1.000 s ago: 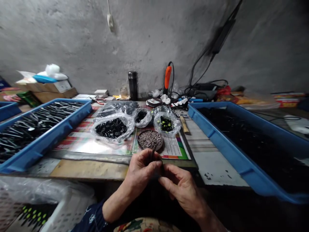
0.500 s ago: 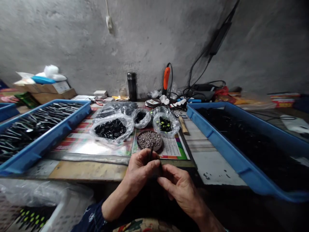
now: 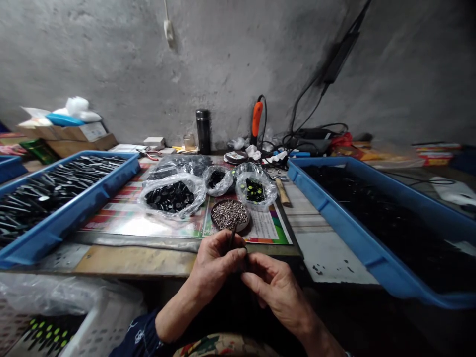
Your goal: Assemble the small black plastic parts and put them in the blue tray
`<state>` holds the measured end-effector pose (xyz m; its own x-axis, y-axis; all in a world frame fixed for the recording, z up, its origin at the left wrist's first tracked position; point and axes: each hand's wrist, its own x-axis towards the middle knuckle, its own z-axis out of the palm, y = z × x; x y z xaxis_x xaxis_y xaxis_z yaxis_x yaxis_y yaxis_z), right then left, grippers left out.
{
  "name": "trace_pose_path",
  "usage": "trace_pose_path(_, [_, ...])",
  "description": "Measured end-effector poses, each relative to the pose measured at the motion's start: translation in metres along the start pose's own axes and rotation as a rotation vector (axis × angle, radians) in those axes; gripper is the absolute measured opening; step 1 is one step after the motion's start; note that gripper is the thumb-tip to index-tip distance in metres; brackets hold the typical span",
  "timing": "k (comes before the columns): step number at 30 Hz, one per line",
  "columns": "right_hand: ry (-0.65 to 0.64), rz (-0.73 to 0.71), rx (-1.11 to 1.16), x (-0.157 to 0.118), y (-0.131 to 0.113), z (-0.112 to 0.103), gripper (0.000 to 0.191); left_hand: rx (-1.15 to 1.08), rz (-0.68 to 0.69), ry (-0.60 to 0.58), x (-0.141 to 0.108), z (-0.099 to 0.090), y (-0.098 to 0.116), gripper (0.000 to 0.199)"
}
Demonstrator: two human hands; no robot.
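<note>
Rough, mottled grey wall (image 3: 223, 64) behind a bench (image 3: 330, 250) partly covered by a glossy printed sheet (image 3: 141, 223). On the sheet sits a round dish (image 3: 243, 228) of small, bright metal pieces (image 3: 228, 214). At the near side of the dish, the left hand (image 3: 219, 260) pinches a slim black rod (image 3: 232, 238), thumb against fingers; the right hand (image 3: 273, 282) is curled beside it, its hold, if any, hidden. Beyond the dish: crumpled clear plastic bags (image 3: 201, 191) with dark contents. Well left and right of the dish: blue plastic trays (image 3: 345, 223), long and straight-walled.
</note>
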<state>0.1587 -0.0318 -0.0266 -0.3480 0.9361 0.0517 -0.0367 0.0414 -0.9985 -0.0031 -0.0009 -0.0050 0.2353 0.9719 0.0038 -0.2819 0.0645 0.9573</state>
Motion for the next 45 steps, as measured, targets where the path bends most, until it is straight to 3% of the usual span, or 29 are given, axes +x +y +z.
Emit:
trace_pose_path(10, [0.003, 0.041, 0.048, 0.000, 0.005, 0.005, 0.026, -0.043, -0.040, 0.052, -0.002, 0.002, -0.004, 0.037])
trace_pose_path(23, [0.043, 0.048, 0.058, 0.003, 0.013, 0.002, 0.044, 0.035, -0.036, 0.060, -0.005, 0.003, -0.008, 0.038])
trace_pose_path(38, [0.052, 0.088, 0.121, 0.001, 0.011, 0.005, 0.042, -0.066, -0.106, 0.068, -0.009, 0.004, -0.008, 0.052])
trace_pose_path(45, [0.115, 0.067, 0.180, 0.002, 0.015, 0.004, 0.040, -0.032, -0.118, 0.122, -0.017, 0.001, -0.008, 0.042])
